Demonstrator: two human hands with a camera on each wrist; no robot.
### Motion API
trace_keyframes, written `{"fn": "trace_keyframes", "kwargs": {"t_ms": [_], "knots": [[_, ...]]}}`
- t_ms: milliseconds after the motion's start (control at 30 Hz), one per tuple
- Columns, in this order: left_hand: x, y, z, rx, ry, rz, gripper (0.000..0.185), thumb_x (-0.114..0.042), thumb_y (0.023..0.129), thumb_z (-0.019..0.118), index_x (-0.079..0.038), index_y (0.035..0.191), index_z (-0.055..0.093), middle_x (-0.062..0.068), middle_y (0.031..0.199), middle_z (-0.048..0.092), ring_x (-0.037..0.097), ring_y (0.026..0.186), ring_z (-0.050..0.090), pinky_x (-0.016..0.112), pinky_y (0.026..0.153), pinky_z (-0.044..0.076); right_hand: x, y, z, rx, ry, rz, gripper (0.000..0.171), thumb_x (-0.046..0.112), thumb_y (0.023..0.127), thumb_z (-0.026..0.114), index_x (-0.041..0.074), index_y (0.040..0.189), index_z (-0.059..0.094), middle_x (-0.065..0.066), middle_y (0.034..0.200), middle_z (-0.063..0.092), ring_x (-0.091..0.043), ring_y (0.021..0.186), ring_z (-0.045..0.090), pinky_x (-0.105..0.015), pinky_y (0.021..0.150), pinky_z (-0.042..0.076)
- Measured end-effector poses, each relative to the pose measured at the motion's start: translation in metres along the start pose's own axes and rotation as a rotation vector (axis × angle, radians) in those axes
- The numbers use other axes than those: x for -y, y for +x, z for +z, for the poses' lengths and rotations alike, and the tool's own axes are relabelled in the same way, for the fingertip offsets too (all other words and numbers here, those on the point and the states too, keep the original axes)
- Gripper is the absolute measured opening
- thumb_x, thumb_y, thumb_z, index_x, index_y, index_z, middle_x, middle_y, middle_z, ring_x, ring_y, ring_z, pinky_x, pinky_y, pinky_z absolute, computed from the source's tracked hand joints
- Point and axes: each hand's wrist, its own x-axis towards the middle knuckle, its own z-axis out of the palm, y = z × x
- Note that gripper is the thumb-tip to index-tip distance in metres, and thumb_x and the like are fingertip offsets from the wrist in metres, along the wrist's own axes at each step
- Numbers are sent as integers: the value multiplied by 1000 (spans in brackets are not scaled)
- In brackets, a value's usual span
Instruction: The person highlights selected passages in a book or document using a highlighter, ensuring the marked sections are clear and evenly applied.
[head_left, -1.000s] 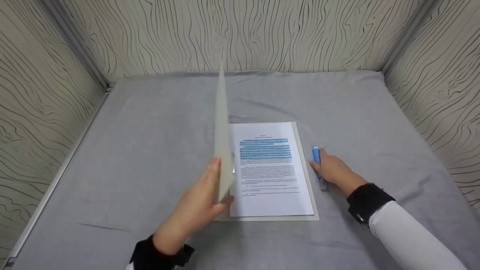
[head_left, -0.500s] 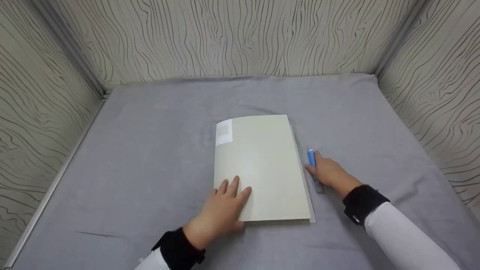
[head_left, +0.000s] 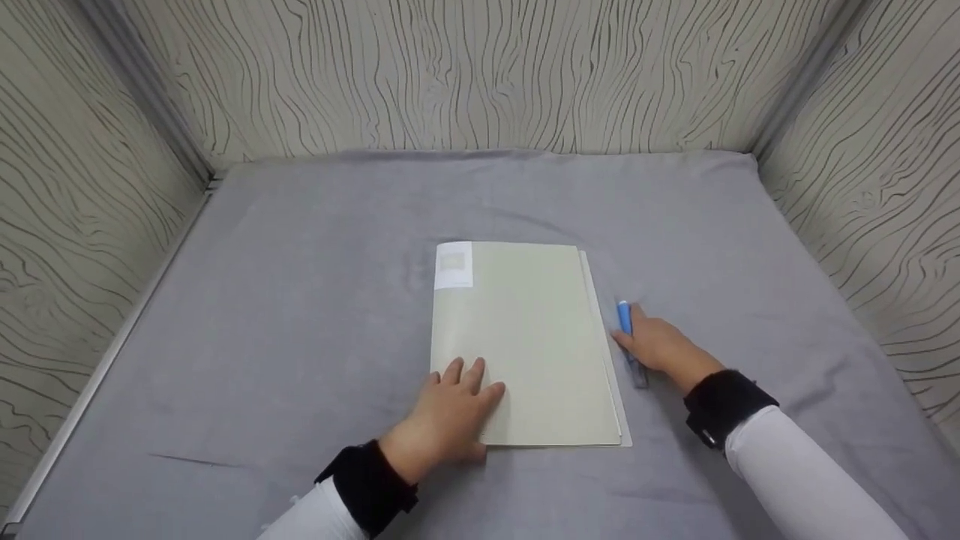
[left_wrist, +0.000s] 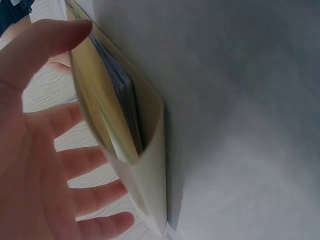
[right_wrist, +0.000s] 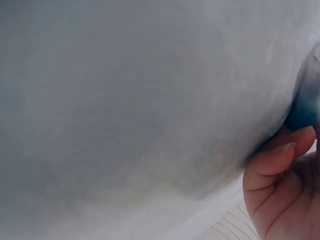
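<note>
A pale grey-green folder (head_left: pixel 536 330) lies closed in the middle of the head view, a white label (head_left: pixel 454 264) at its upper left corner. My left hand (head_left: pixel 446 420) rests with spread fingers on the lower left of the cover, near the spine. From its lower end, the left wrist view shows the folder (left_wrist: pixel 147 185) with sheets (left_wrist: pixel 120 90) between its covers; the thumb is by the near edge. To the right of the folder, my right hand (head_left: pixel 664 345) holds a blue highlighter (head_left: pixel 625 316) close to the cloth. Curled fingers partly hide the highlighter (right_wrist: pixel 302 110) in the right wrist view.
Grey cloth (head_left: pixel 315 300) with a few wrinkles covers the table. Panels with a wood-grain line pattern (head_left: pixel 487 75) enclose the back and both sides. A metal rail (head_left: pixel 112 352) runs along the left edge.
The left hand has swung the standing front cover down to the right over the printed, highlighted page, then flattened onto it. The right hand keeps the highlighter in nearly the same place.
</note>
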Motion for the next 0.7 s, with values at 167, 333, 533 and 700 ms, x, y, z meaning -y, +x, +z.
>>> {"fn": "trace_keyframes", "kwargs": {"t_ms": [167, 333, 533, 700], "knots": [[-2, 3, 1, 65, -23, -13, 81, -48, 68, 77, -23, 138, 46, 16, 146, 34, 42, 130, 32, 59, 95, 35, -2, 2, 0, 37, 2, 15, 77, 37, 99, 39, -20, 138, 4, -45, 125, 37, -48, 109, 47, -54, 90, 40], [-3, 6, 0, 83, -42, -39, 79, -53, 71, 73, -23, 138, 46, 16, 147, 33, 41, 131, 31, 59, 97, 33, 0, 5, -3, 18, -1, 6, 78, 37, 98, 41, -20, 138, 6, -45, 124, 38, -46, 103, 50, -53, 87, 41], [-7, 4, -1, 71, 7, -17, 62, -52, 82, 63, -24, 135, 49, 14, 144, 37, 39, 127, 36, 56, 94, 37, -1, 0, -2, -5, -29, 15, 82, 38, 97, 45, -18, 139, 3, -43, 122, 41, -47, 103, 53, -51, 82, 45], [-12, 11, -5, -55, 50, 32, 35, -41, 88, 58, -22, 117, 61, 10, 116, 53, 29, 102, 51, 44, 79, 45, 17, -5, -10, -254, -188, -38, 80, 40, 94, 51, -11, 143, 12, -37, 121, 47, -44, 94, 56, -49, 69, 49]]}}
